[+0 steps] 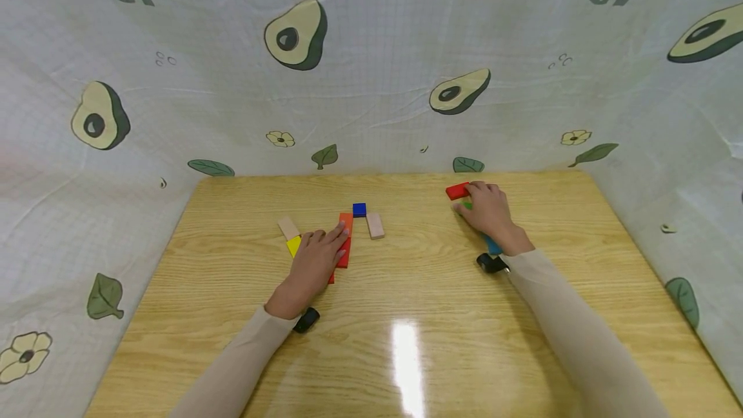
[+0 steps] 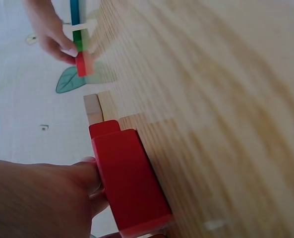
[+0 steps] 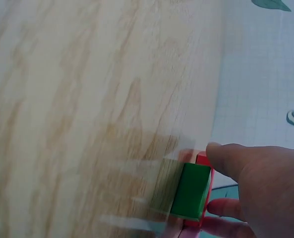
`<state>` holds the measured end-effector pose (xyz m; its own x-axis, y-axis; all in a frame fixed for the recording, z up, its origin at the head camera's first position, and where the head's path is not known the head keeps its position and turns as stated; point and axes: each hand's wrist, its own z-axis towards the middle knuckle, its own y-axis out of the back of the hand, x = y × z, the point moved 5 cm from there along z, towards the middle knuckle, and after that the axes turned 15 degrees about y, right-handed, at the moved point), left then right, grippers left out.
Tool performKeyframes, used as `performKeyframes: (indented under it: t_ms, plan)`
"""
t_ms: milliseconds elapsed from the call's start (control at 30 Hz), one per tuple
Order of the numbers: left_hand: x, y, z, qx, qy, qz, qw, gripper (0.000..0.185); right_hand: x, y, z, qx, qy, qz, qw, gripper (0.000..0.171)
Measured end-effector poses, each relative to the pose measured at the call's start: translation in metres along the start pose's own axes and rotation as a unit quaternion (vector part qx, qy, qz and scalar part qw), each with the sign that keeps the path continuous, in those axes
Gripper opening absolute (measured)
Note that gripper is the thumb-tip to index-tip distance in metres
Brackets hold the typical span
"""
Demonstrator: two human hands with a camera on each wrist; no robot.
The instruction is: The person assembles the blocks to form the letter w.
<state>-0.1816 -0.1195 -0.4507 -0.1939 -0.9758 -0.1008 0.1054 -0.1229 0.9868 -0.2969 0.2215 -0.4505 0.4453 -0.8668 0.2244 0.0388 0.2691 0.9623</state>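
A person sat at a wood table with small blocks on it. Both hands were down on the table, well apart from each other.

The left hand lay flat over a long red block near the middle of the table. Its fingers were mostly straight and pressed on the block. The left wrist view showed the fingertips touching the side of that red block. An orange block sat at the far end of the red one, touching it. A yellow block peeked out just beside the hand on the left. A tan block lay touching the yellow one, a bit farther back. A small blue block stood just behind the orange one. Another tan block lay near it on the right.

The right hand was farther back on the right side. Its fingers curled around a small red block and pinched it. A green block sat just under the hand, touching the red one. A teal block stuck out from under the wrist.

A cloth with avocado pictures hung all around the table.
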Motion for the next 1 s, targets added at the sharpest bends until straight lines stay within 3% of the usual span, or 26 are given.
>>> performKeyframes:
  t_ms: [433,700,1000]
  plan:
    - [0.000,0.000,-0.001,-0.001,0.001,-0.010,1.0000,0.041,0.017,-0.005,0.011,-0.045,0.033,0.039,0.998,0.053]
    - [0.000,-0.002,-0.001,-0.002,0.001,-0.009,1.0000,0.041,0.030,-0.012,0.017,-0.034,0.038,0.038,0.998,0.051]
    - [0.001,-0.003,0.000,0.010,0.007,-0.009,0.9999,0.042,0.059,-0.009,0.015,-0.058,0.096,0.037,0.993,0.051]
